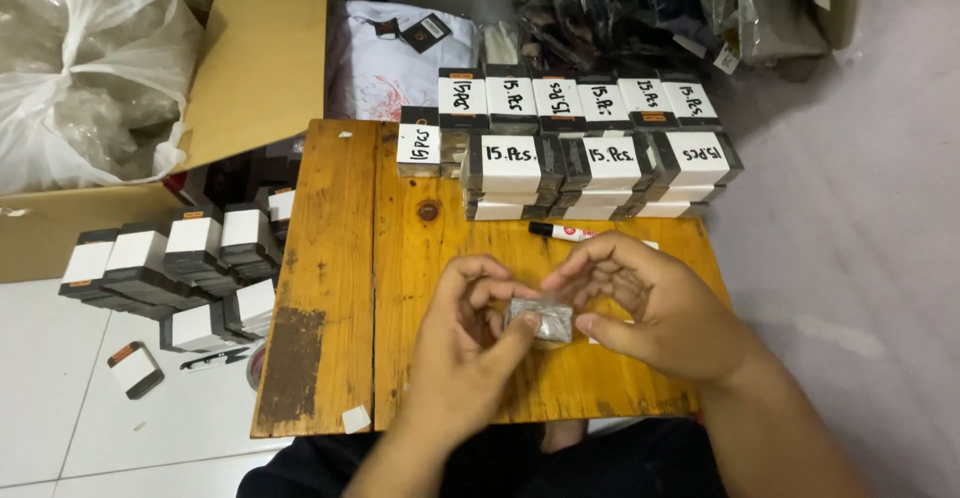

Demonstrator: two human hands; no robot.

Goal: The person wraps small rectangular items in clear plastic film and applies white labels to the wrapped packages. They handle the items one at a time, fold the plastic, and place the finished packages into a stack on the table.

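A view from above shows 2 bare hands over a low wooden desk (pixel 330 288) set on the floor. The left hand (pixel 465 343) and right hand (pixel 650 308) meet in the middle, both pinching a small grey packet (pixel 541 320) held just above the desk top. Each grip is closed on it by thumb and fingertips only, at the edges, with the other fingers curled loosely.

At the far edge of the desk stand stacked black-and-white boxes (pixel 585 148) with handwritten labels, and a marker pen (pixel 560 231) lies just in front of them. More such boxes (pixel 175 258) sit on the white floor to the left, beside an open cardboard carton (pixel 255 58).

The hold looks light: the packet could likely slip and drop to the desk, or tear if the 2 hands pull apart. A reach forward could knock the stacks or roll the pen.
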